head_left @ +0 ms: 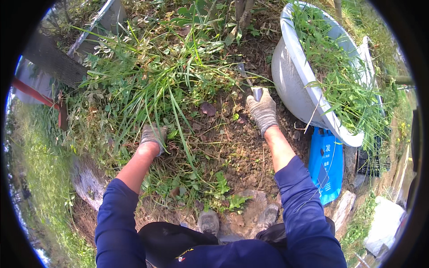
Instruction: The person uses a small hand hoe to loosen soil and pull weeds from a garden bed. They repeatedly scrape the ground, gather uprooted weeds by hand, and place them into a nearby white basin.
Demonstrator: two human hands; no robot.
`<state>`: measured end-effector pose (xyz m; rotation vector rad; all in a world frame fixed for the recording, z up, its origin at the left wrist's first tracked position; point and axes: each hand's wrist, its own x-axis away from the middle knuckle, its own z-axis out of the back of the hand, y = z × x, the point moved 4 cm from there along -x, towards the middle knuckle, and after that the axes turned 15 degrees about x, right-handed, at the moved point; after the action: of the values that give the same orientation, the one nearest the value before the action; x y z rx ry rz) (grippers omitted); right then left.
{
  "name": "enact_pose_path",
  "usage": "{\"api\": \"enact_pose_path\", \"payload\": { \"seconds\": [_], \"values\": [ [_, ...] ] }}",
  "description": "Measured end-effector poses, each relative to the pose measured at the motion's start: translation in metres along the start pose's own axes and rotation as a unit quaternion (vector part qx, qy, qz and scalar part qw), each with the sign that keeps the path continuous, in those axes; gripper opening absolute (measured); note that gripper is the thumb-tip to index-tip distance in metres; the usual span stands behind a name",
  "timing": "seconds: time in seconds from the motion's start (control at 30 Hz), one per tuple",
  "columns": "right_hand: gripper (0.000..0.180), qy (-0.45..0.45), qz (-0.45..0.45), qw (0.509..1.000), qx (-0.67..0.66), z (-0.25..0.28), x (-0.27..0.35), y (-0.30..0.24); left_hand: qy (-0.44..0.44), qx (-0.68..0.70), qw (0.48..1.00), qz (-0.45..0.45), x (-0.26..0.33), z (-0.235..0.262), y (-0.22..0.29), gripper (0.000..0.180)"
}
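Observation:
My left hand (pixel 154 135), in a dirty knit glove, is down among the weeds at the base of a clump of long grass (pixel 167 87). Its fingers curl into the stems, and some blades cross in front of them. My right hand (pixel 262 109), gloved the same way, is closed round the grey handle of a small hand trowel (pixel 257 93). The trowel's thin shank points away from me, and its narrow metal blade rests at the soil beyond the hand. Loose brown soil (pixel 243 147) with scattered small weeds lies between my hands.
A large pale tub (pixel 286 67) full of pulled greens leans at the right. Below it lies a blue plastic bag (pixel 326 165). A dark trunk (pixel 56 60) and a red-handled tool (pixel 38 94) stand at the left. My shoes (pixel 208 222) are on flat stones at the near edge.

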<state>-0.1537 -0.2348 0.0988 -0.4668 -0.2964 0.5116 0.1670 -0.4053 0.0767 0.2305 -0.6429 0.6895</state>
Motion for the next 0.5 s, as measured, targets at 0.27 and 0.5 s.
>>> {"api": "enact_pose_path", "payload": {
  "seconds": [0.27, 0.5],
  "values": [
    [0.041, -0.045, 0.054, 0.996, 0.049, 0.039, -0.075, -0.026, -0.021, -0.036, 0.995, 0.092, -0.014, -0.014, 0.007, 0.043],
    [0.029, -0.079, -0.026, 0.996, 0.028, 0.045, -0.053, -0.015, -0.043, -0.013, 0.995, 0.094, -0.026, -0.031, -0.003, 0.041]
  ]
}}
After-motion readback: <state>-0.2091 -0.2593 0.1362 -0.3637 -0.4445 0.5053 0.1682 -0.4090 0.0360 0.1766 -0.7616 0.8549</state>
